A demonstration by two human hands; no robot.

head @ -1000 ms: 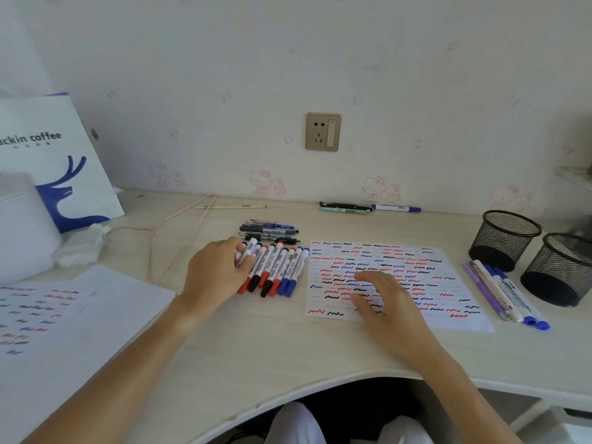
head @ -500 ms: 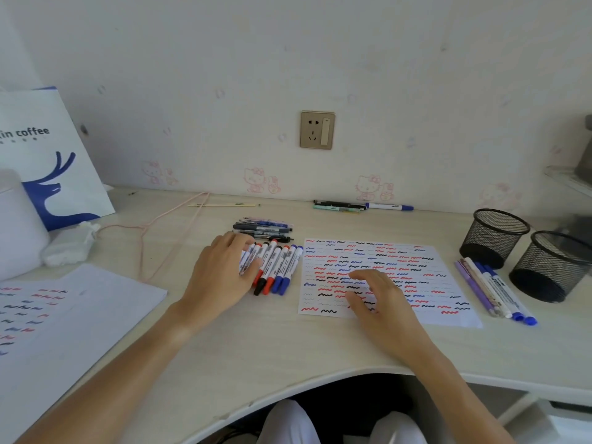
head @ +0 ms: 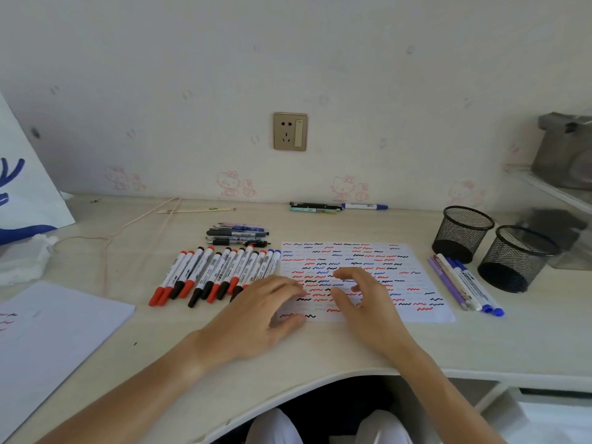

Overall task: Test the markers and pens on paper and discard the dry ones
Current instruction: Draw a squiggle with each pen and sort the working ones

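Both hands rest on the paper (head: 368, 277), holding nothing. Left hand (head: 259, 312) lies at the sheet's left edge, fingers loosely extended, just beside the marker row (head: 217, 274). Right hand (head: 368, 302) sits mid-sheet, fingers relaxed and slightly spread. Paper is covered in red, blue and black squiggles. Pens (head: 238, 233) lie behind the markers. More markers (head: 464, 283) lie right of the paper, near two mesh cups (head: 461, 232).

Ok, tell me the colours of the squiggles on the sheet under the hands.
Red, blue and black wavy lines cover the test sheet, seen in the head view.
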